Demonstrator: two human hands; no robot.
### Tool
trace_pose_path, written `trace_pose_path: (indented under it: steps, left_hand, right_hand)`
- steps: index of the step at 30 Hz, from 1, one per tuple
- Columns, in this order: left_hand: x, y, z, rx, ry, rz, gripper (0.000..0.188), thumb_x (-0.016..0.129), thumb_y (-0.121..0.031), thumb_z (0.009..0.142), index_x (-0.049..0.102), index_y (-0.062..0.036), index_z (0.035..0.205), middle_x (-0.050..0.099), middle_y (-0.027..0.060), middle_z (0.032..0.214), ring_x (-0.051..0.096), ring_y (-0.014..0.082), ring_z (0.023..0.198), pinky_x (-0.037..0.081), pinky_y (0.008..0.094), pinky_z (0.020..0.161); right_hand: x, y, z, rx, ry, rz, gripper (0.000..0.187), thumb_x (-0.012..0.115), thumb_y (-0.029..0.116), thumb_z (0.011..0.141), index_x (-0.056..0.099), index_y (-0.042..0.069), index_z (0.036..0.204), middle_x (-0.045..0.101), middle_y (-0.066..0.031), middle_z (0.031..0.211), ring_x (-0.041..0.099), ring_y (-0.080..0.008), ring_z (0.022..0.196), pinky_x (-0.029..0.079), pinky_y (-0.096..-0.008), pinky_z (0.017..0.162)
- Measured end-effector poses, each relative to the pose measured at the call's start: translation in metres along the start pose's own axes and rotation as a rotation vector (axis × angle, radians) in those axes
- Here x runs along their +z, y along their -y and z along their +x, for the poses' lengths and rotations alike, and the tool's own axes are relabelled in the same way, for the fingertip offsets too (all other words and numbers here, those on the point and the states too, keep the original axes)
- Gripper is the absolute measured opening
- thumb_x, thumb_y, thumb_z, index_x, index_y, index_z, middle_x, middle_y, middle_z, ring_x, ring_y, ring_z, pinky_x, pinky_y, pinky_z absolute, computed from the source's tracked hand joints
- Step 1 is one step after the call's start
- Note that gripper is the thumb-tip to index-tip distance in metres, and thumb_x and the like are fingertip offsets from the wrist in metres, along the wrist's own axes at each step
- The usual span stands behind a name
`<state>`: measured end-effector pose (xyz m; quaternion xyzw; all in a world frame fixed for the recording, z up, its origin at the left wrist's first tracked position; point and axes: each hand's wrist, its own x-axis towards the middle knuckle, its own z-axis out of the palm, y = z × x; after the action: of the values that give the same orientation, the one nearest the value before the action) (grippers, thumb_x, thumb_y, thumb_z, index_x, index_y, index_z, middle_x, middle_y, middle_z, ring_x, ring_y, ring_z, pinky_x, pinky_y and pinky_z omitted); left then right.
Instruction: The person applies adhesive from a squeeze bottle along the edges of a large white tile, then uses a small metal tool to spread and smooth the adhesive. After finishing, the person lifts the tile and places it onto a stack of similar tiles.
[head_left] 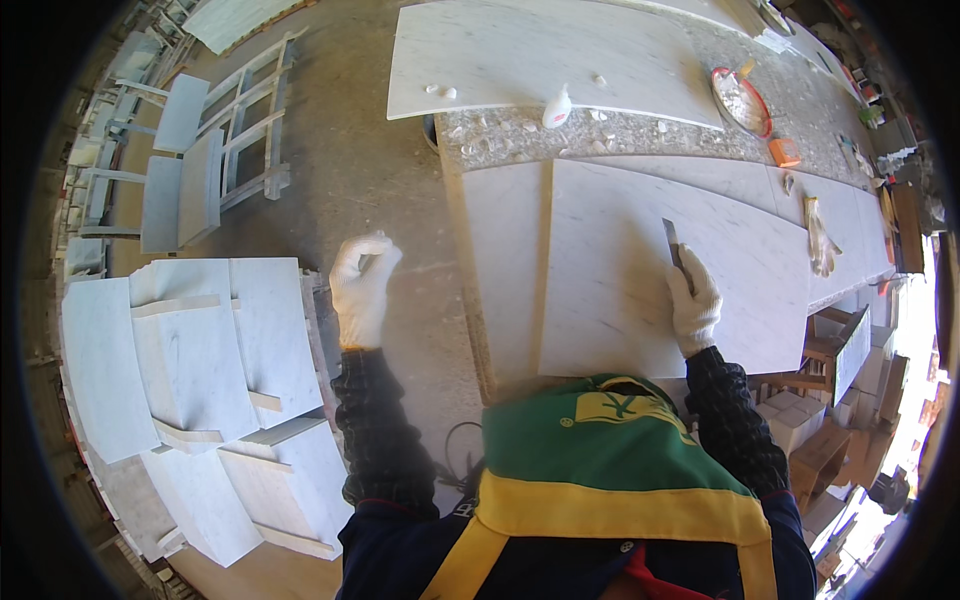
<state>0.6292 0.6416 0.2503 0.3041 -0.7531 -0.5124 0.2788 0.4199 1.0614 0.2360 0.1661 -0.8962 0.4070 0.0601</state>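
Observation:
My right hand (694, 300), in a white knit glove, is closed around a putty knife (670, 240). Its flat metal blade points away from me, over a white veined marble slab (600, 260) on the workbench. Off the bench's left side, above the floor, I hold up my left hand (362, 285), also gloved. Its fingers curl in toward the thumb in a pinch; whatever may be between them is too small or hidden to make out.
Beyond the slab are a white bottle (557, 106), a red-rimmed dish of white paste (742, 102), an orange box (784, 152) and a spare glove (822, 238). Another large slab (530, 55) lies at the back. Marble panels with spacer strips (190, 350) are stacked to my left.

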Motion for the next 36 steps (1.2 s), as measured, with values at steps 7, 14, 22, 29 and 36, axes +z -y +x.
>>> trace_pose_path:
  steps: [7, 14, 22, 29, 36]
  left_hand:
    - [0.016, -0.023, -0.007, -0.195, -0.076, 0.359, 0.032, 0.079, -0.028, 0.092, 0.077, -0.0070, 0.116, 0.076, 0.0091, 0.105, 0.069, 0.0182, 0.094, 0.054, 0.0324, 0.088]
    - [0.081, -0.108, -0.059, -0.178, 0.550, -0.210, 0.030, 0.070, -0.018, 0.098, 0.073, 0.0017, 0.121, 0.075, 0.0084, 0.115, 0.068, 0.0146, 0.106, 0.052, 0.0303, 0.095]
    - [0.120, -0.117, -0.076, -0.416, 0.481, -0.303, 0.023, 0.070, -0.019, 0.101, 0.076, 0.0007, 0.112, 0.075, 0.0039, 0.101, 0.062, 0.0057, 0.091, 0.052, 0.0259, 0.081]
    - [0.130, -0.073, -0.056, 0.116, 0.159, 0.046, 0.026, 0.074, -0.021, 0.095, 0.075, -0.0017, 0.112, 0.074, 0.0136, 0.104, 0.070, 0.0254, 0.099, 0.055, 0.0359, 0.089]
    - [0.144, -0.058, -0.062, 0.479, 0.266, 0.559, 0.051, 0.081, -0.034, 0.085, 0.069, -0.0112, 0.129, 0.065, 0.0114, 0.130, 0.054, 0.0381, 0.130, 0.037, 0.0543, 0.113]
  right_hand:
    - [-0.005, 0.026, 0.008, 0.126, 0.108, 0.116, 0.040, 0.071, 0.011, 0.096, 0.068, -0.001, 0.134, 0.075, -0.0133, 0.109, 0.069, -0.0167, 0.091, 0.056, -0.0297, 0.082]
    - [-0.007, 0.118, 0.014, -0.407, 0.449, 0.093, 0.041, 0.077, 0.007, 0.088, 0.069, -0.002, 0.126, 0.072, -0.0178, 0.093, 0.071, -0.0270, 0.075, 0.056, -0.0362, 0.069]
    - [0.011, 0.135, 0.012, -0.357, 0.613, 0.311, 0.043, 0.076, 0.012, 0.087, 0.071, 0.006, 0.129, 0.075, -0.0186, 0.103, 0.072, -0.0334, 0.088, 0.058, -0.0394, 0.078]
    - [0.010, 0.099, 0.065, -0.043, 0.643, 0.121, 0.044, 0.073, 0.013, 0.093, 0.068, 0.005, 0.136, 0.076, -0.0188, 0.111, 0.074, -0.0216, 0.091, 0.057, -0.0328, 0.084]
    - [0.062, 0.082, 0.125, -0.449, 0.533, -0.031, 0.039, 0.066, 0.021, 0.096, 0.069, 0.017, 0.135, 0.074, -0.0142, 0.118, 0.072, -0.0326, 0.104, 0.058, -0.0416, 0.089]
